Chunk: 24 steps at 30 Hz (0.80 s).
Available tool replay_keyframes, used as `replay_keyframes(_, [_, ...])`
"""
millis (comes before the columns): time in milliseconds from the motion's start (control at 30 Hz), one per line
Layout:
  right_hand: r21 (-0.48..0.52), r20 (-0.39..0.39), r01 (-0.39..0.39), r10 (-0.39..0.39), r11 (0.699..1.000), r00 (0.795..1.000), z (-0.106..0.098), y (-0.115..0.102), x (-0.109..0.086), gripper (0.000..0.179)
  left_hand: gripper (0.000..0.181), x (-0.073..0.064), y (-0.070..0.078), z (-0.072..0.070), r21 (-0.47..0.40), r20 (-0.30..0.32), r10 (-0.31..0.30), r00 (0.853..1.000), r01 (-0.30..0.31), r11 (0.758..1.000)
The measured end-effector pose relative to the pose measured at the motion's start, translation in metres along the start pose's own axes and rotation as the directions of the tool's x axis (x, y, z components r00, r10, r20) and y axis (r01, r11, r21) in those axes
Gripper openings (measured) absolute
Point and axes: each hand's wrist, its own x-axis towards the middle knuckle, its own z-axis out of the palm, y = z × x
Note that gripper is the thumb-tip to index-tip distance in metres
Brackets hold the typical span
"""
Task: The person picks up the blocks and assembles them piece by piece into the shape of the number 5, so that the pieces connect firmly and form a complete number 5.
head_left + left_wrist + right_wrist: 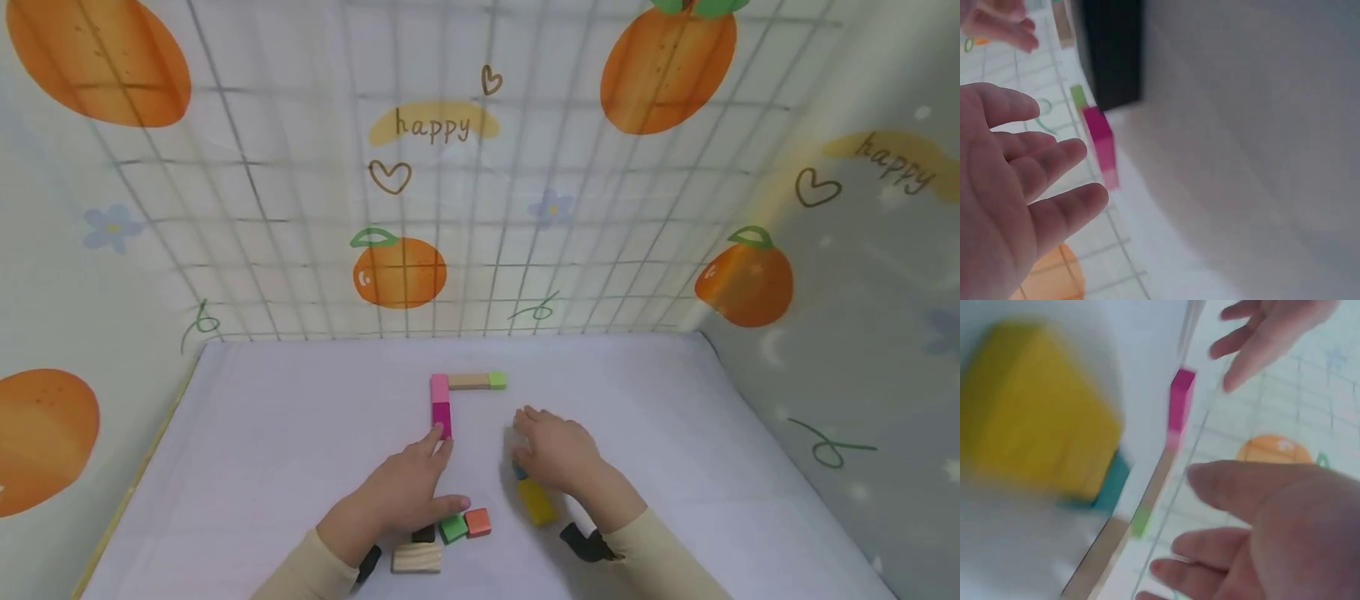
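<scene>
Head view: left grip (405, 485) spread, dark pink block (442, 419) at its fingertips; right grip (558, 450) loosely spread, yellow block (536, 502) beside its wrist. Probably best: light fingertip pressure, ends flush.

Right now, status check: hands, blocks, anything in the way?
Left fingers open at magenta block, contact unclear. Right fingers open near yellow block. Possible snag: green block, orange block by left thumb.

You're inside a booth | fruit-printed cloth walls (315, 196) hem you in | a grid (219, 87) shows through | pale tabletop (322, 387) before you | home or studio, unclear
</scene>
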Motion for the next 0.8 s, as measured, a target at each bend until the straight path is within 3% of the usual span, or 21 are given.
replay_keyframes(100, [-0.02,0.042,-0.072,0.073,0.997,0.996,0.005,0.014,-0.006,0.061,0.091,0.001,0.012,-0.006,0.002,0.001,0.047,0.999,-0.047,0.999])
replay_keyframes(233, [-0.049,0.101,-0.075,0.079,0.996,0.992,0.016,0.022,-0.009,0.065,0.091,0.007,0.022,-0.003,0.041,-0.001,0.098,0.995,-0.098,0.994])
replay_keyframes(333, [-0.045,0.105,-0.039,0.044,0.998,0.993,0.018,0.024,-0.009,0.063,0.091,0.012,0.025,0.002,0.065,-0.001,0.1,0.995,-0.099,0.993])
replay_keyframes(433, [0.024,0.107,-0.014,0.011,1.0,0.994,0.019,0.02,-0.007,0.061,0.09,0.013,0.025,0.005,0.07,-0.002,0.092,0.996,-0.092,0.993])
replay_keyframes(567, [0.1,0.129,0.038,-0.051,0.994,0.99,0.022,0.012,-0.002,0.063,0.089,0.01,0.023,0.005,0.072,-0.002,0.092,0.996,-0.091,0.993])
replay_keyframes(800, [0.121,0.107,0.129,-0.142,0.984,0.984,0.025,-0.003,0.004,0.064,0.087,0.004,0.018,0.01,0.086,-0.025,0.133,0.991,-0.13,0.988])
